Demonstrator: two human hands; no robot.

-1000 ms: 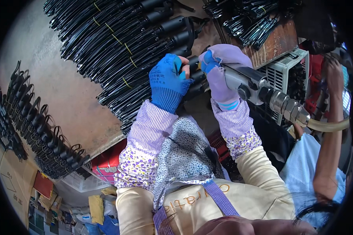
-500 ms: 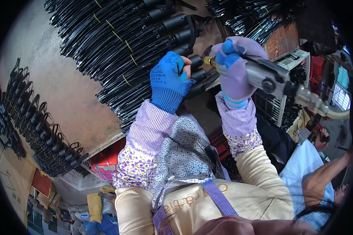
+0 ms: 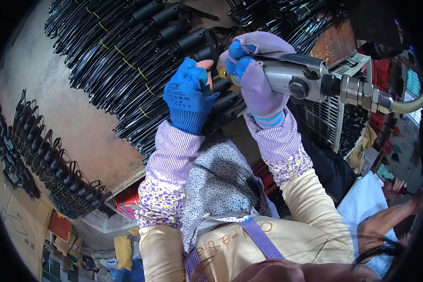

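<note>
A silver air screwdriver [image 3: 284, 79] lies in my right hand [image 3: 264, 94], which is closed around it in a purple glove with blue fingertips. Its yellowish tip points left toward my left hand [image 3: 185, 96]. That hand wears a blue glove with bare fingertips, and its fingers are curled; what they pinch, if anything, is hidden. Both hands are over the near end of a long row of black umbrella frames [image 3: 103, 61] with thin ribs and yellow ties. Thick black handles [image 3: 191, 41] stick out at the row's right side, several just beside my left fingers.
More black umbrella frames [image 3: 51, 155] with strapped handles stand at the left, near a cardboard box [image 3: 21, 216]. A white plastic crate [image 3: 324, 122] is at the right. The screwdriver's pale hose [image 3: 409, 105] runs off right. Another person's arm [image 3: 385, 221] shows at lower right.
Both hands and the screwdriver have shifted left in the picture, and the tool lies more level. The row of umbrella frames also sits farther left in view.
</note>
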